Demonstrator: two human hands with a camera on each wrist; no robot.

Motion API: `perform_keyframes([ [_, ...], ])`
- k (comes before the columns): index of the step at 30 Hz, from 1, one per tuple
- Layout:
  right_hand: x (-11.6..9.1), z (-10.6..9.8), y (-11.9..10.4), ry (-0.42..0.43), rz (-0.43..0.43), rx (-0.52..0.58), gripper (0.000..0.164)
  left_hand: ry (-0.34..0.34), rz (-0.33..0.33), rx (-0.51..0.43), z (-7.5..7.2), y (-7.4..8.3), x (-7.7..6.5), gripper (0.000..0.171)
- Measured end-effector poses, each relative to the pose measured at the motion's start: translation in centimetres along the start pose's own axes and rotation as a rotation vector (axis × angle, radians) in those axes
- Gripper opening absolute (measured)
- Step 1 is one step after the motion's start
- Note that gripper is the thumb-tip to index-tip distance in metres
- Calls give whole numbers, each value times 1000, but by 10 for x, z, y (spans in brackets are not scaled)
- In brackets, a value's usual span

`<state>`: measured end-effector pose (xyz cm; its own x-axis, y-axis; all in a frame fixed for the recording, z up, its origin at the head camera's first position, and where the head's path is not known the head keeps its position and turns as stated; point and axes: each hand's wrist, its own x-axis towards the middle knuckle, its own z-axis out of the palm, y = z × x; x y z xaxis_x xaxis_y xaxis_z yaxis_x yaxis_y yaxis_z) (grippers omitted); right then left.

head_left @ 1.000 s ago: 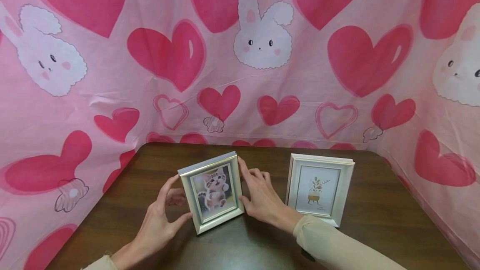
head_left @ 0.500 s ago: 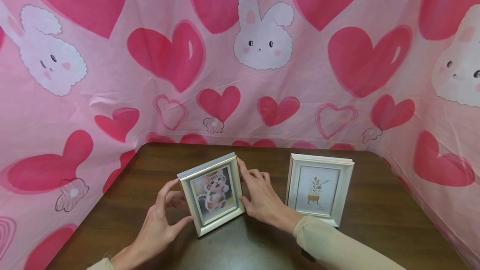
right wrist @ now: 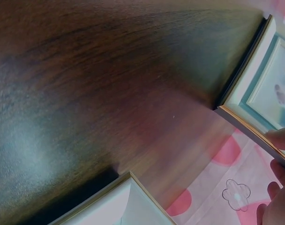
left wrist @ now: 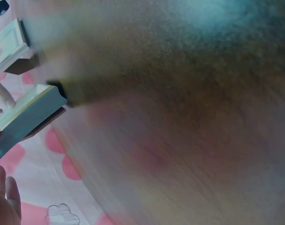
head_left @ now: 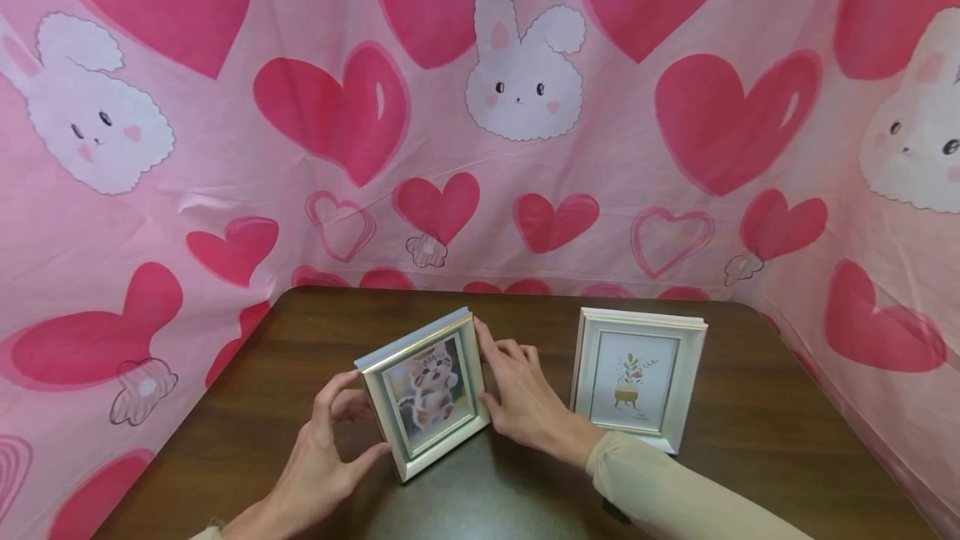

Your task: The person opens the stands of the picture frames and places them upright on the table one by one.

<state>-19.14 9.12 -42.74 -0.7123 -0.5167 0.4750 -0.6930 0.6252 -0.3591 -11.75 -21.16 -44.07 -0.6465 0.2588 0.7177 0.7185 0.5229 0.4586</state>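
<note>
A picture frame with a kitten picture point(head_left: 431, 394) stands upright on the brown table, angled to face right, its bordered front toward me. My left hand point(head_left: 311, 461) holds its left side, thumb at the lower front edge and index finger near the upper corner. On the opposite side my right hand point(head_left: 528, 398) grips the frame, index finger along the upper edge and thumb lower down. The left wrist view has the kitten frame's pale side point(left wrist: 34, 115) at the left, near my fingers. In the right wrist view, my right thumb point(right wrist: 281, 139) lies over the frame's front border.
A second pale frame point(head_left: 630, 373) with a potted plant picture stands to the right, partly behind my right forearm. The wooden table point(head_left: 765, 407) has its back edge against a pink cloth point(head_left: 480, 157) with hearts and rabbits, which also hangs along both sides.
The kitten frame's left side has swung toward me, so it faces further right. My left hand has moved along with it slightly; the right hand stays almost in place. The plant frame has not moved.
</note>
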Motion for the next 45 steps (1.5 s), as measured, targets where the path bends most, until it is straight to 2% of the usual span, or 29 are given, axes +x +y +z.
perform_keyframes([
  [4, 0, 0, 1, 4, -3, -7, 119, 9, 27, -3, 2, -1, -1, 95],
  [10, -1, 1, 1, 12, -10, -22, 118, 21, 47, 20, 4, 1, -2, 93],
  [17, 0, 1, 3, 34, -37, -51, 114, -8, 59, 9, 5, 5, -3, 90],
  [28, 0, 2, 3, 19, -31, 0, 103, -19, 93, -22, 8, 10, -5, 86],
  [34, -1, 3, 4, 22, -32, -2, 103, -8, 177, -31, 9, 8, -5, 81],
  [38, 0, 3, 4, 17, -27, 3, 103, -10, 228, -110, 5, 4, -2, 71],
  [40, 0, 3, 4, 15, -23, 5, 102, -8, 217, -155, 2, 2, 2, 65],
  [41, 0, 3, 4, 15, -20, 8, 102, -9, 191, -166, 0, 1, 4, 63],
  [45, 0, 2, 4, 18, -10, 15, 102, -40, 29, -131, -7, 0, 17, 63],
])
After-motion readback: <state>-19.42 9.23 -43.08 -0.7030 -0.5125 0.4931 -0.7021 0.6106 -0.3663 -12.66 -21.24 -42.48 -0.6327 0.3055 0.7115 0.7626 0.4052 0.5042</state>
